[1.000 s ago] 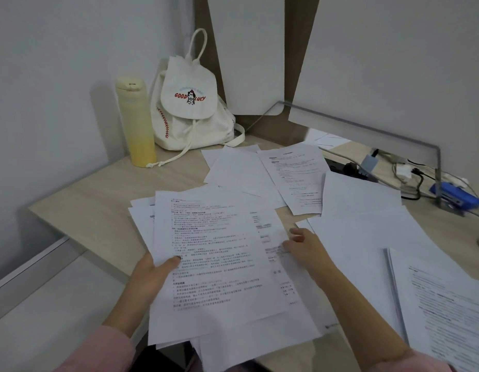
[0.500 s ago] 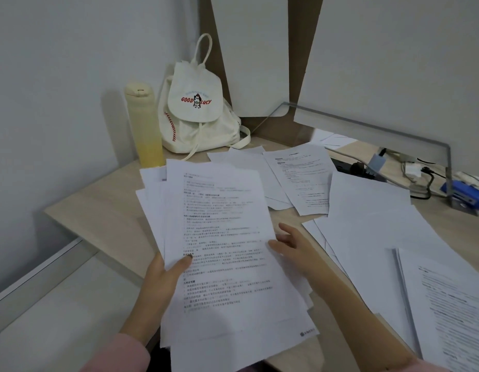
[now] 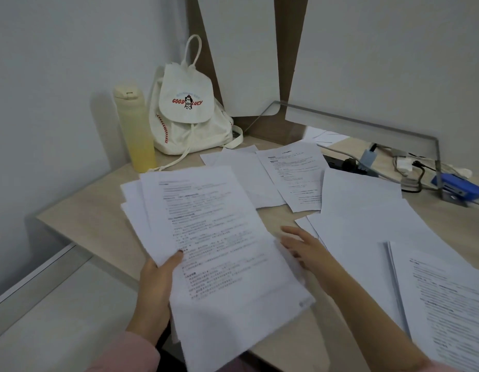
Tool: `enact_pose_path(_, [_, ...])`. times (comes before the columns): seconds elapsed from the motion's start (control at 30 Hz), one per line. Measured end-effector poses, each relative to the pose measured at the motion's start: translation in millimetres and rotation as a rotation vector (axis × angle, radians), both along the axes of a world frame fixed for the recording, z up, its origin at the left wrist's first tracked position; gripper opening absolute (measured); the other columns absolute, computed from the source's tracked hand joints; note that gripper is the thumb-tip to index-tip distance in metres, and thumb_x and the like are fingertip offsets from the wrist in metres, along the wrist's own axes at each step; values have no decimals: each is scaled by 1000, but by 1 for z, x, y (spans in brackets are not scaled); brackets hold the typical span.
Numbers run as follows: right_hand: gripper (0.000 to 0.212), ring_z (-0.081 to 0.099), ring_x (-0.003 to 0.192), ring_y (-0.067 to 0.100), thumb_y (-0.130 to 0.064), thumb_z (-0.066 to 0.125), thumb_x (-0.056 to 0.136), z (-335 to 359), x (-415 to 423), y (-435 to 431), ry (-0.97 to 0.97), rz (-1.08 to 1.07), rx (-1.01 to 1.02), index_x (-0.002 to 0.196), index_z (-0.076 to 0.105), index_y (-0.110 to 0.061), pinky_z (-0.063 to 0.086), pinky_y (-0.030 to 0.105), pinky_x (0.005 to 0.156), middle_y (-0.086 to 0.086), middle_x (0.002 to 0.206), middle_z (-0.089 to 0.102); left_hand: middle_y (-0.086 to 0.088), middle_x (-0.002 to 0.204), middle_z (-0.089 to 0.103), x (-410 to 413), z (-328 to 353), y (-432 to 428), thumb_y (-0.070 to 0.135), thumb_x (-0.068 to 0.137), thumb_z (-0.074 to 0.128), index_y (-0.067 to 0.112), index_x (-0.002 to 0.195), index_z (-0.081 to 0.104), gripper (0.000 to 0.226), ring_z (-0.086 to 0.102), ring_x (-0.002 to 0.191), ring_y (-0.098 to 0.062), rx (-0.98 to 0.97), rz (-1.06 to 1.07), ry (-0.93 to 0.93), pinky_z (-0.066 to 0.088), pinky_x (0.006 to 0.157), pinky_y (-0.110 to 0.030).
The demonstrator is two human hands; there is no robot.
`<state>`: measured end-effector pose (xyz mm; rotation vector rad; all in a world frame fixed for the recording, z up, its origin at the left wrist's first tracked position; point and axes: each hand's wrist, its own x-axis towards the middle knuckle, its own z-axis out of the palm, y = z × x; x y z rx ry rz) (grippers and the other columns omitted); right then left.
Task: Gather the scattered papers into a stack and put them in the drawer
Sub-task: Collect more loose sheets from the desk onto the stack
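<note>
My left hand [image 3: 156, 280] grips a loose bundle of printed papers [image 3: 219, 251] by its left edge, thumb on top, holding it tilted above the wooden desk [image 3: 80, 218]. My right hand [image 3: 304, 249] is just off the bundle's right edge with fingers straight and spread, holding nothing. More sheets lie scattered on the desk: a printed page [image 3: 294, 175] and blank sheets [image 3: 241, 178] toward the back, a wide blank spread [image 3: 367, 224] on the right, and a printed pile [image 3: 447, 304] at the near right. No drawer is in view.
A white drawstring backpack [image 3: 187, 116] and a pale yellow bottle [image 3: 135, 130] stand in the back corner against the wall. Cables, a power strip [image 3: 348, 165] and a blue stapler [image 3: 458, 185] sit behind a clear acrylic guard [image 3: 367, 127] at the back right.
The bundle was lifted off the desk and shifted left in my left hand. My right hand left the bundle's edge and now hovers open beside it.
</note>
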<state>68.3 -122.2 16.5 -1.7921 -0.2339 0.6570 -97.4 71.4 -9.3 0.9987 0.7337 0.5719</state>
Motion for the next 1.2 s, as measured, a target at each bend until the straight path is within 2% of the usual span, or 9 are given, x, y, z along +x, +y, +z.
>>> enact_pose_path(0.13, [49, 62, 107, 30, -45, 72, 65, 5, -16, -36, 271, -128, 200, 101, 61, -14, 52, 38, 86, 16, 116, 64, -6, 122, 64, 3, -2, 4, 14, 91, 57, 13, 124, 58, 33, 59, 112, -26, -140, 147, -78, 45, 97, -41])
enact_pose_path(0.33, [38, 63, 109, 22, -40, 56, 85, 0, -67, -12, 577, 135, 451, 117, 63, -20, 47, 47, 98, 4, 119, 66, -5, 123, 62, 14, 1, -39, 3, 92, 48, 12, 129, 52, 38, 59, 110, -21, -182, 60, -118, 44, 95, -35])
enact_pose_path(0.5, [34, 68, 89, 27, -4, 49, 84, -7, -54, -2, 533, 9, 482, 117, 58, -6, 57, 34, 63, 8, 101, 73, -3, 122, 63, 5, -8, -52, -2, 91, 47, 17, 132, 49, 45, 59, 110, -21, -156, -37, -90, 48, 82, -32])
enact_pose_path(0.6, [36, 64, 83, 29, 3, 41, 84, -15, -43, -13, 547, -61, 428, 115, 57, -3, 47, 37, 69, 7, 84, 75, -3, 124, 63, -6, -10, -36, 6, 82, 59, 19, 132, 48, 53, 62, 108, -21, -186, -115, -90, 50, 81, -33])
enact_pose_path(0.7, [35, 67, 82, 27, 6, 38, 87, -15, -37, -18, 548, -77, 381, 115, 56, -4, 58, 33, 59, 9, 91, 74, -2, 118, 68, -28, -1, -3, 32, 56, 82, 21, 127, 54, 78, 67, 103, -19, -232, -162, -105, 58, 79, -38])
enact_pose_path(0.83, [41, 62, 95, 29, 11, 32, 89, -11, -26, -28, 524, -21, 321, 122, 51, -5, 60, 34, 64, 13, 111, 65, -5, 114, 70, -52, 12, 57, 38, 82, 56, 15, 119, 60, 44, 69, 97, -19, -214, -140, -34, 59, 74, -37])
enact_pose_path(0.93, [46, 62, 103, 30, 10, 34, 88, -12, -14, -41, 454, 28, 209, 126, 51, -10, 54, 39, 77, 13, 118, 64, -6, 111, 71, -48, 21, 94, 46, 88, 44, 10, 113, 62, 47, 69, 93, -21, -155, -288, 134, 58, 74, -33])
enact_pose_path(1.1, [43, 58, 85, 28, -5, 48, 71, -4, -5, -53, 412, 11, 91, 113, 57, -10, 45, 32, 61, 12, 99, 64, -10, 114, 70, -17, 27, 118, 47, 88, 47, 17, 119, 60, 45, 64, 107, -27, 84, -568, 421, 49, 89, -40])
enact_pose_path(1.2, [32, 61, 86, 30, -22, 54, 79, -3, 0, -51, 399, -48, 129, 107, 57, -7, 46, 34, 70, 12, 96, 65, -12, 114, 69, 5, 29, 106, 36, 92, 50, 13, 117, 63, 37, 64, 105, -28, 142, -615, 467, 48, 92, -41])
